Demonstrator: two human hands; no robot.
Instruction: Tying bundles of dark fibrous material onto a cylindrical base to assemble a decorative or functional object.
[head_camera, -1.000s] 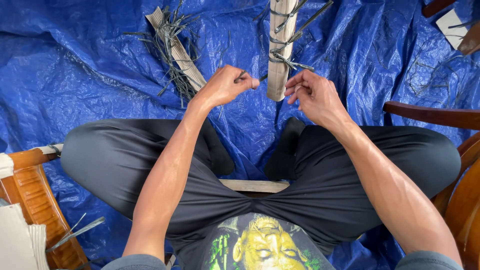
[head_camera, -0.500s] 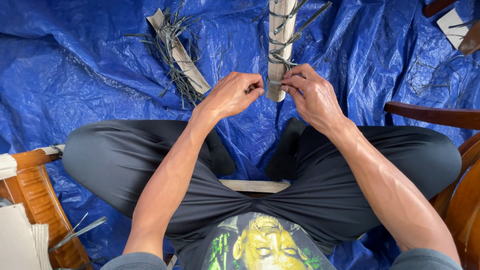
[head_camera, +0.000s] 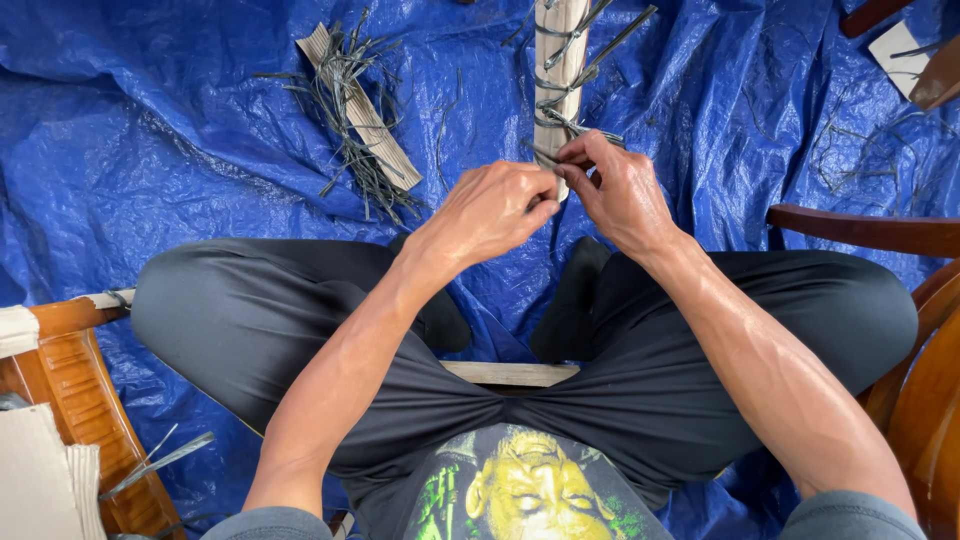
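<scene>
**Hidden and cut-off items, head view**

From my remote seat: pale wooden slat (head_camera: 562, 60) runs off the top edge; its near end sits behind the left hand (head_camera: 492, 208) and right hand (head_camera: 622, 192). I cannot tell how the fingertips pinch the thin grey strip (head_camera: 548, 155). Brown wooden chair (head_camera: 905, 300) is cut by the right edge. Both elbows fall below the frame.

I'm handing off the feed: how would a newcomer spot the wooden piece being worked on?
Start at the blue tarp. Above the seated person's knees, both hands meet at a pale upright wooden slat wrapped in dark strips. Unlike the other slat lying slanted to the left under loose strips, it touches the fingers.
</scene>
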